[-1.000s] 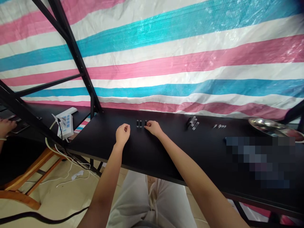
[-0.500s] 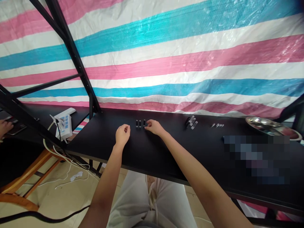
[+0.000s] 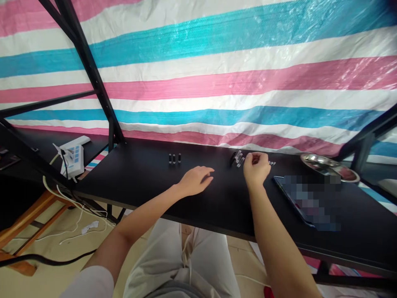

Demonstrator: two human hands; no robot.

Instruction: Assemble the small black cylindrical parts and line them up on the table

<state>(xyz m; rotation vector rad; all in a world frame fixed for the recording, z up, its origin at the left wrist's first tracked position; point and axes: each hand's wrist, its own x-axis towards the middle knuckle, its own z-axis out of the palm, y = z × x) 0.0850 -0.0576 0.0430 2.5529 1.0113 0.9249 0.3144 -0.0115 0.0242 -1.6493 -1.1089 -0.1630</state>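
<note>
Three small black cylinders point(image 3: 174, 159) stand upright in a row on the black table point(image 3: 139, 182). My left hand point(image 3: 197, 180) rests palm down on the table to their right, fingers loosely spread, holding nothing. My right hand point(image 3: 256, 167) is curled closed just right of a small pile of black and clear tubes point(image 3: 236, 158). What its fingers hold, if anything, is hidden. A few tiny pieces point(image 3: 272, 163) lie just behind that hand, partly covered by it.
A metal dish point(image 3: 322, 163) sits at the far right, with a flat dark tablet point(image 3: 310, 194) in front of it. A white power strip point(image 3: 72, 157) with cables lies left of a black frame post point(image 3: 93, 74). A wooden chair point(image 3: 31, 219) stands below left.
My right hand left the three cylinders and moved right to the tube pile. My left hand shifted right and uncurled flat on the table. The view turned to the right.
</note>
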